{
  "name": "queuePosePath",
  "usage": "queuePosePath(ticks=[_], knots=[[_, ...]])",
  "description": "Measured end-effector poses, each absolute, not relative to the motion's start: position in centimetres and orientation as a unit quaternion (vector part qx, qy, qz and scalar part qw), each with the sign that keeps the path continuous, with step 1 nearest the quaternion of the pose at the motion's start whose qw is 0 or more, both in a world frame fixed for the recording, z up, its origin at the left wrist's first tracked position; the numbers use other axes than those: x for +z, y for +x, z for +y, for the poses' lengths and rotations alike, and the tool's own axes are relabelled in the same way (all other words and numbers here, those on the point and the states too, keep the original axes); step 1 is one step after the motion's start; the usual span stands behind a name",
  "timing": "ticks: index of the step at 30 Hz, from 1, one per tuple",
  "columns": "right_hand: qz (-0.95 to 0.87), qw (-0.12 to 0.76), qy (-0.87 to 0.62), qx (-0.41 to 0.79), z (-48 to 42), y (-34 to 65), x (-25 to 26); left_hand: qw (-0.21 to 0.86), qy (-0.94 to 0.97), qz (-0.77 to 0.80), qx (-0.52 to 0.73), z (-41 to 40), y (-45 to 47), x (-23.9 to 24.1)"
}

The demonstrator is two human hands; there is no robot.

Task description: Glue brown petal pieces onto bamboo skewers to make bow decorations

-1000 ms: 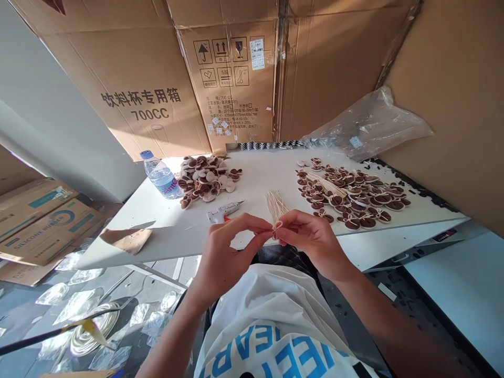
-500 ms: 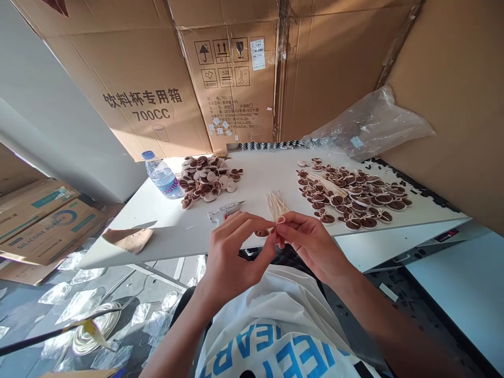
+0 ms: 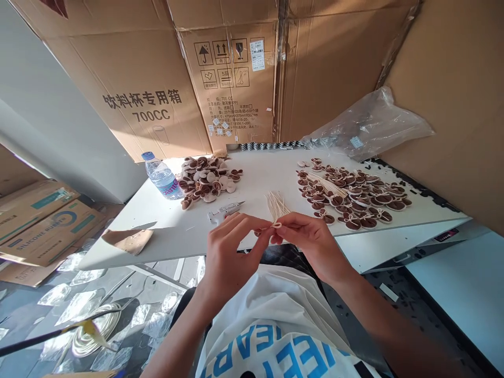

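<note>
Pinching a short cream cord (image 3: 276, 224) between both sets of fingertips, you hold it just over the near edge of the white table (image 3: 268, 173), at the centre of your view. Your left hand (image 3: 226, 252) grips one end between thumb and forefinger. Your right hand (image 3: 311, 239) clamps the other end, and the cord curls into a small loop between them. Neither hand holds anything else that I can make out.

At 12 o'clock, just beyond the loop, a fanned bundle of cut cords (image 3: 276, 203) lies on the table. A hot glue gun (image 3: 225, 211) lies at 10 o'clock, near your left fingers.

As for progress, the spread of brown bow-shaped pieces (image 3: 354, 197) at 2 o'clock looks finished, since each one I can make out has a cream tie at its waist. The heap of brown and cream discs (image 3: 207, 178) at 11 o'clock shows no ties that I can see, so a sizeable share seems untouched. The loop in your fingers is not yet on any piece.

A water bottle (image 3: 161, 176) stands touching the heap on its 9 o'clock side. Stacked cardboard boxes (image 3: 157, 79) wall off the far edge, and a crumpled plastic bag (image 3: 370, 126) rests at 1 o'clock.
</note>
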State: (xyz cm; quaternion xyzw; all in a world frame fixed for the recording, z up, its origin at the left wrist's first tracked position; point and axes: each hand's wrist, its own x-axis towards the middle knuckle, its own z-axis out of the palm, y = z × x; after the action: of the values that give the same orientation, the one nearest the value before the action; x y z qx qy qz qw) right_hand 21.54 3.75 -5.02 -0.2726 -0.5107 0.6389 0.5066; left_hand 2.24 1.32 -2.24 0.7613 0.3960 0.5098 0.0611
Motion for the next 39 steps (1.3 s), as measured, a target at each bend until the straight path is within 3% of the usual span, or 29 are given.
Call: queuePosePath(ticks=[6, 13, 21, 33, 36, 39], knots=[[-0.554, 0.563, -0.296, 0.537, 3.5, 21.6, -5.1, 0.183, 0.713, 0.458, 0.499, 0.8, 2.1, -1.7], [-0.581, 0.521, -0.326, 0.534, 3.3, 21.4, -5.1, 0.316, 0.644, 0.484, 0.501, 1.2, 1.7, -1.7], [-0.592, 0.508, -0.333, 0.53, 3.4, 21.4, -5.3, 0.384, 0.632, 0.486, 0.465, 1.6, 1.5, -1.8], [-0.619, 0.459, -0.336, 0.542, 3.2, 20.7, -5.9, 0.369, 0.638, 0.499, 0.456, 1.9, 0.7, -1.7], [-0.593, 0.471, -0.331, 0.563, 3.8, 19.7, -7.0, 0.322, 0.635, 0.514, 0.478, 2.0, -0.4, -1.4], [-0.666, 0.45, -0.37, 0.466, 4.9, 17.6, -7.9, 0.243, 0.613, 0.535, 0.529, 1.8, -2.4, -0.8]])
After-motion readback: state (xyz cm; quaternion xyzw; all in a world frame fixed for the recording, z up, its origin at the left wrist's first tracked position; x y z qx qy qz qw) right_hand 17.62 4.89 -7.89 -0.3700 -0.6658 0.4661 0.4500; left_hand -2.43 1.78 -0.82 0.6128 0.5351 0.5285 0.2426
